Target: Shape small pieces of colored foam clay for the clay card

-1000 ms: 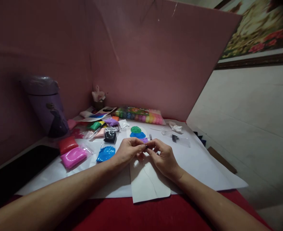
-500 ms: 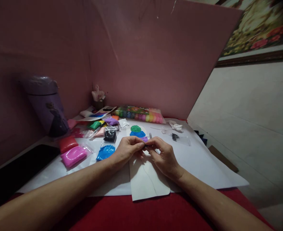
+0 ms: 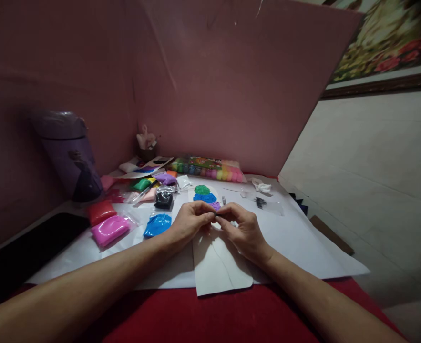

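Observation:
My left hand (image 3: 192, 221) and my right hand (image 3: 244, 229) meet over a white card (image 3: 219, 267), fingertips pinched on a small dark piece (image 3: 216, 214) between them. The piece looks like black clay. Beyond the fingers, the card bears green clay (image 3: 202, 190), blue clay (image 3: 205, 197) and purple clay (image 3: 215, 205), the purple partly hidden by my hands. A thin curved line runs down the card's lower part. Just past my right hand lies a small fork (image 3: 223, 200).
Bags of blue (image 3: 158, 225), black (image 3: 164, 200), pink (image 3: 110, 231) and red clay (image 3: 100, 212) lie left. A long multicoloured pack (image 3: 210, 169) is behind. Black bits (image 3: 261, 203) on plastic and a white lump (image 3: 262, 186) sit right. A purple container (image 3: 70, 157) stands far left.
The dark piece shows a little more between my fingertips, which have shifted slightly. Both hands otherwise keep their place over the card.

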`<state>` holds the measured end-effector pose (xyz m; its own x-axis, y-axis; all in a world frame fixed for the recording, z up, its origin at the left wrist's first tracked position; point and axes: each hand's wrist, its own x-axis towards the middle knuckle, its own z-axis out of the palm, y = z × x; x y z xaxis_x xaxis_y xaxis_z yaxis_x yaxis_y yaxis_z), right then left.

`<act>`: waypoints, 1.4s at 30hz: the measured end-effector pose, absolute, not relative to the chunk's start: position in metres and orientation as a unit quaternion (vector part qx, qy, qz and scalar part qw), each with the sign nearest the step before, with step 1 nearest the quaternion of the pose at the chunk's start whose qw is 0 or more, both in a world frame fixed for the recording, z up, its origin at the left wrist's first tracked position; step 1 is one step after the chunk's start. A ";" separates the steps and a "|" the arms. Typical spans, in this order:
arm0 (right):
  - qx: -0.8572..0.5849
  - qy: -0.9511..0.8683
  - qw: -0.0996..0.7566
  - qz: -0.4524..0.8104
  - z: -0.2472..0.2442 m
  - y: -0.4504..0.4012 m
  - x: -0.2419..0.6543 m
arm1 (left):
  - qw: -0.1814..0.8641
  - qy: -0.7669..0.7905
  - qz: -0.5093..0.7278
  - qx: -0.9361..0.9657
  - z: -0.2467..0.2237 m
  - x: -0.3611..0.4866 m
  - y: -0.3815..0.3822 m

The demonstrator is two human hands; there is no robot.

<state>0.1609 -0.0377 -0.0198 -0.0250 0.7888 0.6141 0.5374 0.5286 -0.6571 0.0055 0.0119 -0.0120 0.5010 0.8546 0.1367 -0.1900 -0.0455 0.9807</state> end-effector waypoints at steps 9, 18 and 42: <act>-0.486 -0.552 0.612 0.292 -0.019 -0.030 0.162 | 0.622 0.303 0.481 0.539 -0.008 0.006 0.013; -0.474 -0.571 0.606 0.287 -0.025 -0.028 0.164 | 0.636 0.299 0.429 0.567 -0.007 0.003 0.011; -0.433 -0.640 0.562 0.294 -0.022 -0.036 0.159 | 0.595 0.307 0.401 0.625 -0.006 0.005 0.008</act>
